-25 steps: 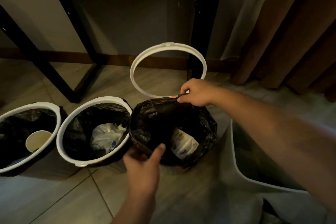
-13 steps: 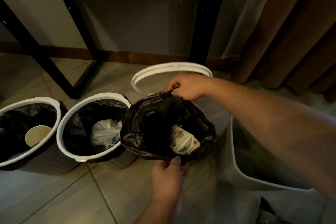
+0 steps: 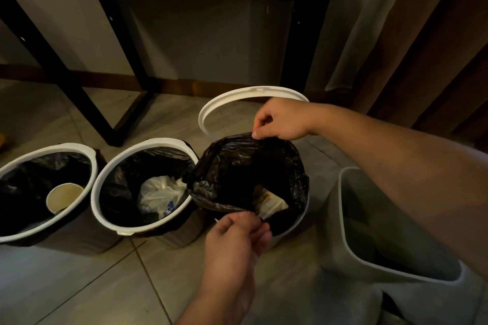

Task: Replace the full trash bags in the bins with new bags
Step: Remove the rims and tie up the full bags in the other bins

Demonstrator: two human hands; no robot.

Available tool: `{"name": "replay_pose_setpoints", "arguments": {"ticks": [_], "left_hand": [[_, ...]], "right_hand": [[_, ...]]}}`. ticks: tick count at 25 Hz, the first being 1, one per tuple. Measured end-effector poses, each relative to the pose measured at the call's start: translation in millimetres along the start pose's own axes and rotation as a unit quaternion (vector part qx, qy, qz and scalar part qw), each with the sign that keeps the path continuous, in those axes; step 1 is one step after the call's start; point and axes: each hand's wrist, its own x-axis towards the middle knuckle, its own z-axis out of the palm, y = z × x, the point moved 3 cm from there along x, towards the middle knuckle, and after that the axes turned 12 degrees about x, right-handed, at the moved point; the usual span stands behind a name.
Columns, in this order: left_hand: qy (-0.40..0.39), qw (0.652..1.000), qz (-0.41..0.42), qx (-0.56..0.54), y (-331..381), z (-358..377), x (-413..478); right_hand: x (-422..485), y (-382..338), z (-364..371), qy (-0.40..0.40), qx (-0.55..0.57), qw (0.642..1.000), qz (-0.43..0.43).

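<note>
- Black trash bag (image 3: 237, 166), mouth open, is held at two opposite rim points. It sits in a round bin (image 3: 297, 227) whose pale wall shows under the bag's right side. Cannot tell how far it is lifted.
- Right hand (image 3: 282, 120) is at the bag's far rim, thumb and forefinger pinched together on the plastic edge, other fingers curled.
- Left hand (image 3: 237, 235) is at the bag's near rim, fingertips closed on the edge in a pinch.
- Printed carton (image 3: 269, 203) lies inside the bag, near its right side.
- Loose white ring (image 3: 211, 108) is just behind the bag, partly covered by the right hand. Cannot tell if it lies flat or is tilted.
- Middle bin (image 3: 158, 143) touches the bag's left side. It has a white ring on top, a black liner and a crumpled white plastic (image 3: 161, 192) inside.
- Far bin (image 3: 52, 150) is further left of the bag, with the same ring and liner and a paper cup (image 3: 64, 196) inside.
- Rectangular pale bin (image 3: 331, 232) stands right of the bag, under the right forearm. Its inside is too dim to read.
- Black table frame (image 3: 79, 92) is behind the bag to the left, and a curtain (image 3: 422, 47) is behind it to the right.
</note>
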Motion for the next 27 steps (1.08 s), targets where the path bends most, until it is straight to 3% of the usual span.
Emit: {"name": "replay_pose_setpoints", "arguments": {"ticks": [3,7,12,18,21,24,27], "left_hand": [[0.012,1.0,0.002,-0.016,10.8,-2.6,-4.3],[-0.014,0.997,-0.056,-0.054,21.0,1.5,-14.7],[-0.019,1.0,0.022,-0.002,62.0,-7.1,-18.4],[-0.141,0.984,0.106,0.003,110.3,-1.8,-30.5],[-0.184,0.974,0.132,0.022,128.3,24.5,-33.3],[-0.195,0.972,0.13,0.025,138.3,40.6,-34.2],[-0.185,0.977,0.109,-0.011,142.4,33.7,-31.8]], "right_hand": [[-8.3,-7.4,-6.6,0.006,0.051,0.999,-0.004],[-18.1,-14.0,-17.3,0.042,0.102,0.994,-0.013],[-31.2,-17.3,-33.6,0.089,0.241,0.966,-0.024],[-57.0,-37.1,-41.6,0.087,0.353,0.929,-0.069],[-69.8,-57.2,-31.3,0.033,0.326,0.94,-0.091],[-81.8,-66.8,-23.5,0.059,0.236,0.966,-0.092],[-104.8,-73.5,-11.1,0.059,0.219,0.965,-0.128]]}}
